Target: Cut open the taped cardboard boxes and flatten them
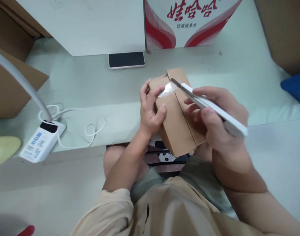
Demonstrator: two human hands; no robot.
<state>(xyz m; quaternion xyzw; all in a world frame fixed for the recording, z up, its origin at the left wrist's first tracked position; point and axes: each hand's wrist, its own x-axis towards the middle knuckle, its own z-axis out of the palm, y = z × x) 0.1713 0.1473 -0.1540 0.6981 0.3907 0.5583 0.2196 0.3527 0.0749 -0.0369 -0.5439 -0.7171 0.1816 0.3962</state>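
A small brown cardboard box [177, 121] is held over my lap, its top flaps closed with clear tape [167, 90]. My left hand [151, 109] grips the box's left side, fingers curled over the top edge near the tape. My right hand [218, 121] is closed round a white utility knife [209, 106]. The knife's metal blade points up-left and its tip rests at the taped seam near the box's far end.
A phone [126, 60] lies face up on the pale floor ahead. Behind it stands a red-and-white carton [189, 23]. A white power bank [42, 141] with a looped cable [91, 129] sits left. Brown cardboard boxes [9, 85] flank both sides; a blue object [296, 86] lies right.
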